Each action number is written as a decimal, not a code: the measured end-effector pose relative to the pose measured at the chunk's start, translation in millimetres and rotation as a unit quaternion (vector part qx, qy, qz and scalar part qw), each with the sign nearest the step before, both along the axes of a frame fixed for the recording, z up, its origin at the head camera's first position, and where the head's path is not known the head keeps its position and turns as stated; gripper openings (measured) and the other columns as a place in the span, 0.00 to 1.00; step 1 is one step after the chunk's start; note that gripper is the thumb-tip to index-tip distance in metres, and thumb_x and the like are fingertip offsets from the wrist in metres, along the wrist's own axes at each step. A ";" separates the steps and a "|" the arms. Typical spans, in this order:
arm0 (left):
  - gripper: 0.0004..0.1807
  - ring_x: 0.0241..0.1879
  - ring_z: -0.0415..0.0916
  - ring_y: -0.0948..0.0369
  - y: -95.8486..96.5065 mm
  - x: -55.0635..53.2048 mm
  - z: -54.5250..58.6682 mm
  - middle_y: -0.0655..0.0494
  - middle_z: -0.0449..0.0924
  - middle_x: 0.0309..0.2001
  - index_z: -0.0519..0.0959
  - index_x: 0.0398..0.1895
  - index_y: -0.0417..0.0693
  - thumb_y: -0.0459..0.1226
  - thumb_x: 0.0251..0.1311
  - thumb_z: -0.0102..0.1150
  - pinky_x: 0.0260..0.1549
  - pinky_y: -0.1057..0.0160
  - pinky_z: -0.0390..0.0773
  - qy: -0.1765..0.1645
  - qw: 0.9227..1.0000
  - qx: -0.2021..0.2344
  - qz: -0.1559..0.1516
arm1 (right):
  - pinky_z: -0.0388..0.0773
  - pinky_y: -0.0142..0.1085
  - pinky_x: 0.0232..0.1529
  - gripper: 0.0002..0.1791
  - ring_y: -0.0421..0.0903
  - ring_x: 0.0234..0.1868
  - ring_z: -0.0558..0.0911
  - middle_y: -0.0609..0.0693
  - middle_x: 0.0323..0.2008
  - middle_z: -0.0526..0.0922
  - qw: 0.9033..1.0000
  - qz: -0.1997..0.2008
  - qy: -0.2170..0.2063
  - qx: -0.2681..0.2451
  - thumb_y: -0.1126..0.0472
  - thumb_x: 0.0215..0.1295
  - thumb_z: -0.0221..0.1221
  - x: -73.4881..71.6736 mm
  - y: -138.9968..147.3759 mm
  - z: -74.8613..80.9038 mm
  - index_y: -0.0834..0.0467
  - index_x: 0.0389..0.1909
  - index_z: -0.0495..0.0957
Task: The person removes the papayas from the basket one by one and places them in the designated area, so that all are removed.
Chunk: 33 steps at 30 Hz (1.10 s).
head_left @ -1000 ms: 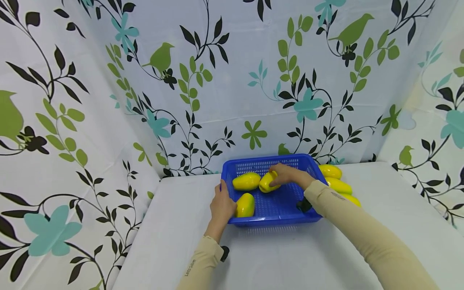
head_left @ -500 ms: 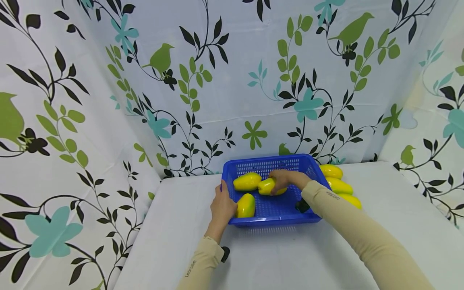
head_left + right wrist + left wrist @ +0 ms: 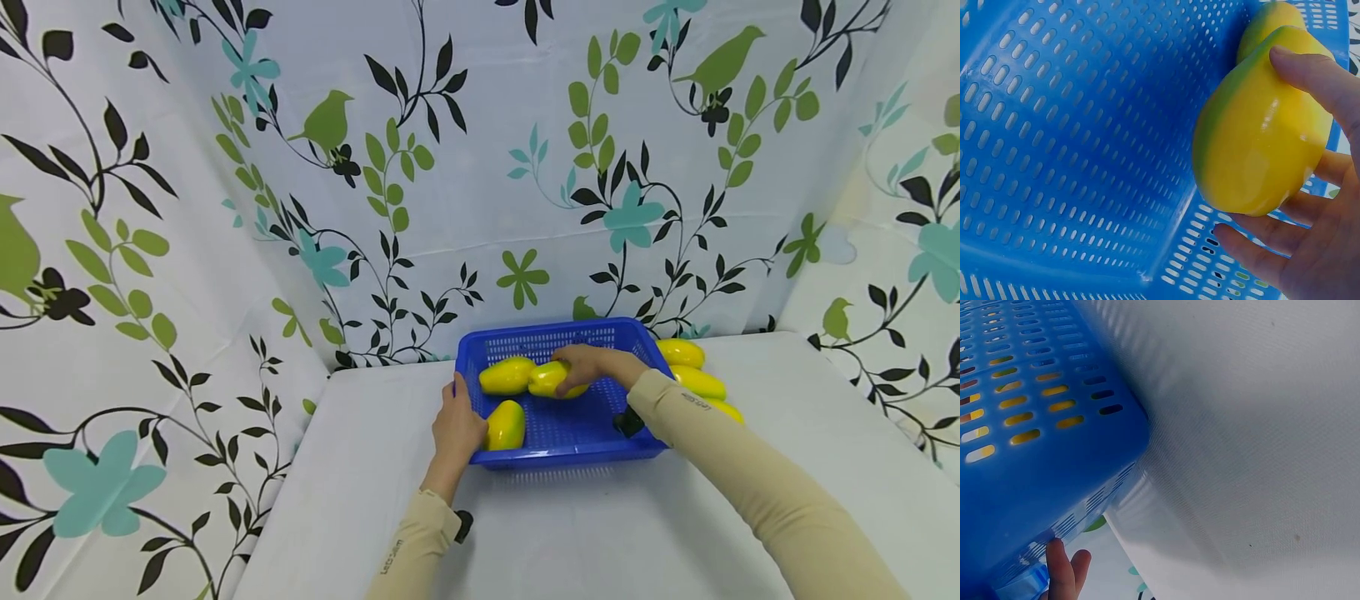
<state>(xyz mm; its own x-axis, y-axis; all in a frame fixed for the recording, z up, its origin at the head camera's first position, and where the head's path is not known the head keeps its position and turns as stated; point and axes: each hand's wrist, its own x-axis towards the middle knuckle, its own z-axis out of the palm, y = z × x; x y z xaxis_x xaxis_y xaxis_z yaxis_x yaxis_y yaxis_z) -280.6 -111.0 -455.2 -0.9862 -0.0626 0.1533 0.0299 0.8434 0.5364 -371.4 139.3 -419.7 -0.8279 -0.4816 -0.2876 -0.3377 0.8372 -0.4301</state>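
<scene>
A blue plastic basket (image 3: pixel 570 457) with slotted walls stands on the white table. My right hand (image 3: pixel 588 367) reaches over its right side and holds a yellow mango (image 3: pixel 1266 125), thumb on one side and fingers on the other. In the right wrist view the mango shows a green flank. Another mango (image 3: pixel 507 377) lies against its far end, and a third mango (image 3: pixel 506 425) sits in the near left corner. My left hand (image 3: pixel 457 421) grips the basket's left rim; in the left wrist view its fingertips (image 3: pixel 1060 562) show at the outer wall.
Outside the basket's right wall, three more yellow mangoes (image 3: pixel 699 382) lie in a row on the table (image 3: pixel 360 467), partly covered by the right sleeve. A curtain (image 3: pixel 480 167) printed with leaves and birds hangs close behind and along both sides.
My right hand has turned the mango from slanted to lying nearly crosswise in the basket, then shifted it left against the neighbouring mango. My left hand stays on the basket rim.
</scene>
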 end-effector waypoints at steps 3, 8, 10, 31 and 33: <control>0.47 0.35 0.78 0.46 0.6 -0.2 0.1 0.33 0.61 0.68 0.53 0.76 0.35 0.28 0.52 0.63 0.36 0.47 0.81 -0.007 1.000 0.002 0.001 | 0.68 0.52 0.62 0.38 0.55 0.57 0.73 0.58 0.60 0.74 1.000 -0.002 0.004 -0.001 0.48 0.57 0.69 1.2 2.5 2.7 0.61 0.65 0.70; 0.46 0.37 0.78 0.45 0.1 -0.6 -2.1 0.33 0.61 0.68 0.53 0.76 0.35 0.29 0.53 0.62 0.39 0.46 0.81 -0.009 1.000 0.001 0.002 | 0.67 0.53 0.62 0.38 0.55 0.58 0.72 0.59 0.61 0.74 1.000 0.000 0.011 -0.017 0.48 0.56 0.69 3.3 4.5 1.3 0.60 0.65 0.69; 0.46 0.38 0.79 0.44 0.3 -1.1 -2.2 0.34 0.61 0.68 0.53 0.76 0.35 0.29 0.53 0.62 0.39 0.46 0.81 -0.008 1.000 -0.001 0.000 | 0.67 0.54 0.63 0.39 0.56 0.58 0.72 0.60 0.61 0.73 1.000 0.002 0.013 -0.026 0.48 0.56 0.69 4.3 6.1 0.5 0.61 0.66 0.69; 0.47 0.41 0.79 0.43 0.5 -4.7 -3.5 0.33 0.60 0.69 0.51 0.76 0.36 0.30 0.54 0.63 0.42 0.45 0.81 -0.012 1.000 -0.003 -0.003 | 0.68 0.54 0.61 0.41 0.57 0.59 0.71 0.59 0.63 0.72 0.997 -0.013 0.044 -0.068 0.47 0.57 0.69 20.0 32.5 21.4 0.59 0.69 0.66; 0.47 0.41 0.79 0.43 0.2 -4.5 -3.4 0.33 0.60 0.69 0.51 0.76 0.35 0.30 0.54 0.62 0.42 0.45 0.81 -0.013 1.000 -0.003 -0.004 | 0.69 0.54 0.61 0.42 0.56 0.59 0.71 0.59 0.63 0.72 0.996 -0.014 0.045 -0.070 0.47 0.57 0.69 21.3 35.2 21.8 0.59 0.70 0.66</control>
<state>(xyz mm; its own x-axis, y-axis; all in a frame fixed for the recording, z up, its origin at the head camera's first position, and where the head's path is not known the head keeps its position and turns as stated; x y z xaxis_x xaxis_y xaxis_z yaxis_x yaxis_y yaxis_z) -285.1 -110.7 -458.5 -0.9903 -0.0536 0.1285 0.0232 0.8464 0.5320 -350.1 174.5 -398.0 -0.8607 -0.4888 -0.1425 -0.3581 0.7801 -0.5130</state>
